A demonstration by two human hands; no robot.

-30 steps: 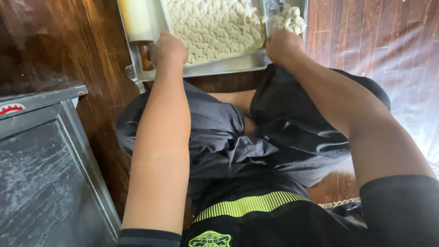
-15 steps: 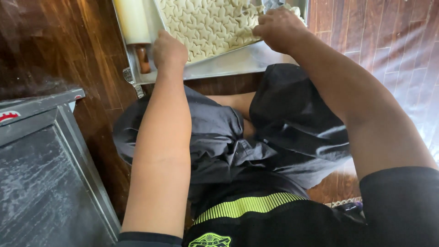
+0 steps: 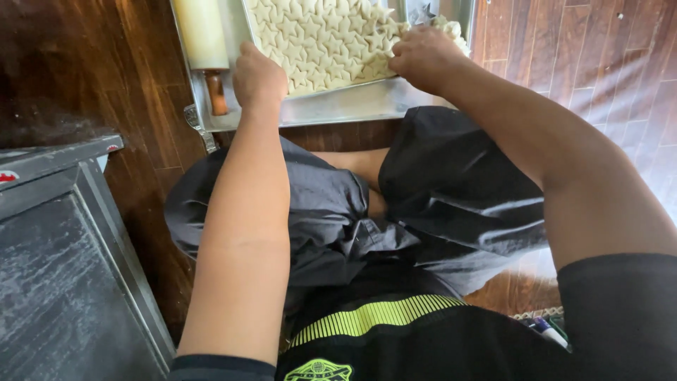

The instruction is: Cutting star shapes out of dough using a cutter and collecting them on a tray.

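Observation:
A metal tray (image 3: 352, 109) lies on the wooden floor in front of my crossed legs. On it is a sheet of pale dough (image 3: 317, 39) cut all over with star shapes. My left hand (image 3: 257, 77) rests with curled fingers on the tray at the dough's near left corner. My right hand (image 3: 423, 56) pinches the dough's right edge, beside a small lump of dough scraps (image 3: 451, 29) and a metal star cutter (image 3: 423, 13).
A wooden rolling pin (image 3: 204, 49) lies along the tray's left side. A dark grey metal box (image 3: 63, 261) dusted with flour stands at my left. Dark wooden floorboards (image 3: 585, 70) surround the tray. A small object (image 3: 546, 328) lies by my right hip.
My right hand has moved left from the scrap lump onto the dough's right edge. My view has shifted down, showing more of the star-cut dough. My left hand stays put.

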